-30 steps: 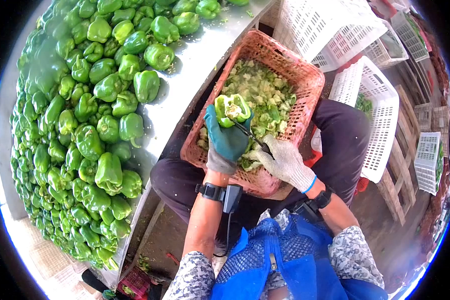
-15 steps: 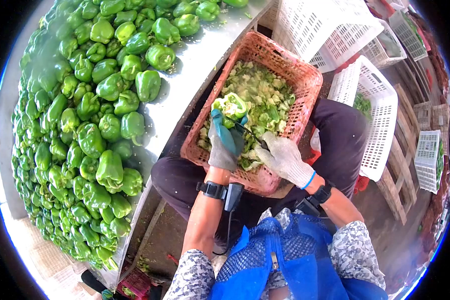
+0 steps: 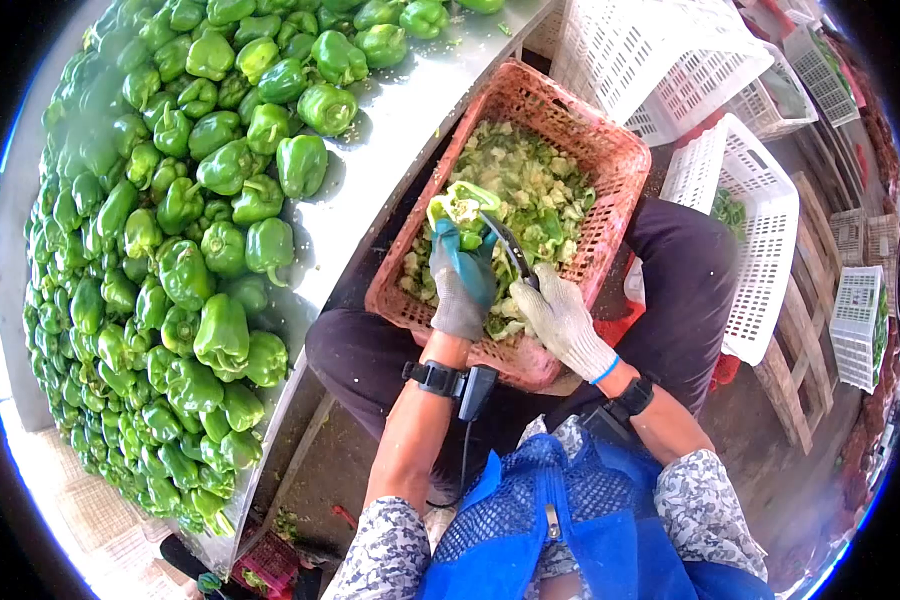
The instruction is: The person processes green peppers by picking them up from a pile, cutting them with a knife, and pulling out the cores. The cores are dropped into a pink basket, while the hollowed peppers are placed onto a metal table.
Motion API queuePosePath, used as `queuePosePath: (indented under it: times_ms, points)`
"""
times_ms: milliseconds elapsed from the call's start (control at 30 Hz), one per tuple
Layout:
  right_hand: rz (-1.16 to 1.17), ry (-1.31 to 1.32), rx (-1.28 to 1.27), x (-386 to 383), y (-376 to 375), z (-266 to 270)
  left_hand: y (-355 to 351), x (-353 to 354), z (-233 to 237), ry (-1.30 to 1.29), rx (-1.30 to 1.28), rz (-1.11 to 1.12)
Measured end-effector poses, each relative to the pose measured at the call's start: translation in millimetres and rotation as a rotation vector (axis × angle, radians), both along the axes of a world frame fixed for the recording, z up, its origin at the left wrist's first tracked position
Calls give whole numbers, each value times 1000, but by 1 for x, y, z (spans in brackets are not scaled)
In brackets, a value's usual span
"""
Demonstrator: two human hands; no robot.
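My left hand (image 3: 461,283), in a grey and teal glove, holds a cut green pepper (image 3: 462,207) with its pale inside showing. The fingers of my right hand (image 3: 555,318), in a whitish knitted glove, are wrapped round a knife (image 3: 511,247) with a curved dark blade. The blade's tip reaches the pepper's right side. Both hands are above a reddish plastic crate (image 3: 610,150) that holds green and pale pepper scraps (image 3: 530,170). The knife's handle is mostly hidden in my right hand.
Whole green peppers (image 3: 185,275) lie heaped on a metal table (image 3: 375,150) at the left. White crates (image 3: 765,290) stand at the right, near wooden pallets (image 3: 795,365). A dark pink crate (image 3: 270,565) is low at the left.
The knife blade has come up and now shows clearly at the pepper's right side. My left hand has shifted slightly right, and the pepper has turned in it.
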State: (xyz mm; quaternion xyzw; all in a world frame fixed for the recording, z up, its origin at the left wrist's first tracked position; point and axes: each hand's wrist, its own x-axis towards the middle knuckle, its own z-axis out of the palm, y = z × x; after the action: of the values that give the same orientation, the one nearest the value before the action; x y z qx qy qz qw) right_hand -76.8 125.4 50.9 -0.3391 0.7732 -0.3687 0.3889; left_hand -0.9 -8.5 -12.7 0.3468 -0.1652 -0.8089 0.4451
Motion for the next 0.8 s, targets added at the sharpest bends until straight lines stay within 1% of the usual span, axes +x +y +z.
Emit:
queuePosePath:
  times_ms: [67,167,267,367,500,600,633,700,733,767,800]
  points:
    - [-26,-131,67,-2,-8,7,0,-1,-1,-34,26,3]
    - [-10,-177,74,-3,-11,-15,-4,2,-14,-91,49,-45]
    - [150,231,15,-11,-11,-47,-4,0,-12,-236,-5,-27]
    - [-13,-461,114,-16,-18,-18,-5,1,-14,-345,-95,-61]
    - [-104,-710,125,-24,-20,-14,-12,5,-13,-212,-31,-78]
    - [-85,-732,241,-38,-19,-13,-12,8,-7,-136,15,-125]
    - [-56,-763,202,-45,-14,-17,-13,9,-9,-106,24,-136]
    - [-64,-1036,194,-64,-8,-25,-16,7,-8,-51,52,-156]
    - [-67,-1187,196,-73,-4,-29,-17,7,-4,-17,113,-176]
    - [-40,-1269,182,-78,1,-33,-18,8,1,16,175,-195]
    - [-43,-1290,157,-81,4,-37,-18,8,3,48,236,-214]
